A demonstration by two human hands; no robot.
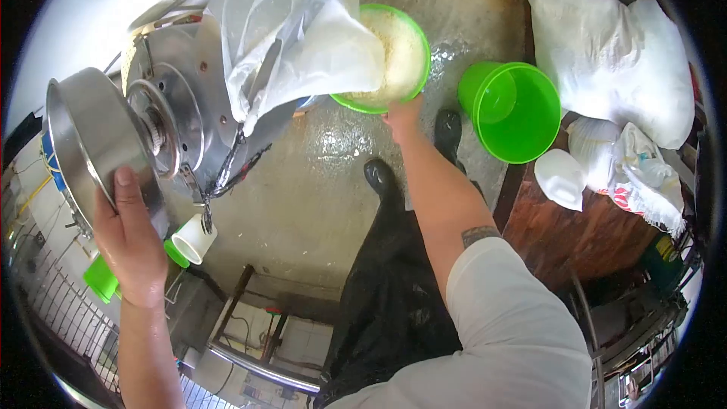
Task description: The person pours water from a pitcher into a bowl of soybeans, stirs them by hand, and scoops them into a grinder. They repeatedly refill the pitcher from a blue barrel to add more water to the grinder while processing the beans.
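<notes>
My left hand [130, 238] grips the rim of a round metal pan [102, 140] at the left, thumb inside and fingers around the outer wall. My right hand [404, 117] is closed on the near rim of a green bucket [425, 68] at the top centre. Pale, grainy material [401, 57] lies in that bucket. A translucent plastic sheet [318, 53] hangs from the metal machine [193, 91] and partly covers the bucket's left side.
An open green bucket [521, 117] stands on the wet floor, right of my boots. White sacks [598, 45] and a white scoop [560, 179] lie at the right by a brown wooden surface [583, 231]. A white cup [195, 239] is below the machine, near a metal rail [261, 369].
</notes>
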